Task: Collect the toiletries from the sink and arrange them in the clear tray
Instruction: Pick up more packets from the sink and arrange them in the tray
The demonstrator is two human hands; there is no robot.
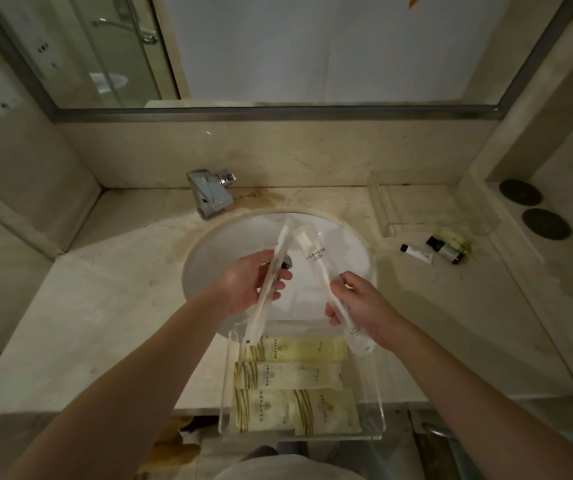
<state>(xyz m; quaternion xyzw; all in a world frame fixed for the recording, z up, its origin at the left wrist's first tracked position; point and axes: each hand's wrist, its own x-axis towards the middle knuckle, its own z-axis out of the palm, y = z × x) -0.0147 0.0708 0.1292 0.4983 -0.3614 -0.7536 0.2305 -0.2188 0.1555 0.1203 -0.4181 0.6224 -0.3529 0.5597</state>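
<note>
Both hands are raised over the white round sink basin (243, 233), each holding one long, slim, white-wrapped toiletry packet. The left hand (250, 282) has its fingers curled round the middle of a flat white packet (271, 271), whose lower end reaches down to the far edge of the clear acrylic tray (377, 393). The right hand (358, 303) pinches the lower half of a clear-wrapped packet with printed lettering (316, 261), which slants up and away towards the basin's middle. The two packets stand apart, forming a loose V.

The tray sits on the near edge of the pale marble counter (105, 306), just in front of the sink, and already holds several cream and gold-striped sachets (288, 375) laid flat in rows. By the look of it the task is well along: the basin shows nothing else loose. Left to do is laying these two packets into the tray. A few small dark-capped bottles (446, 249) lie on the counter to the right, beside a second clear tray (389, 216).
</note>
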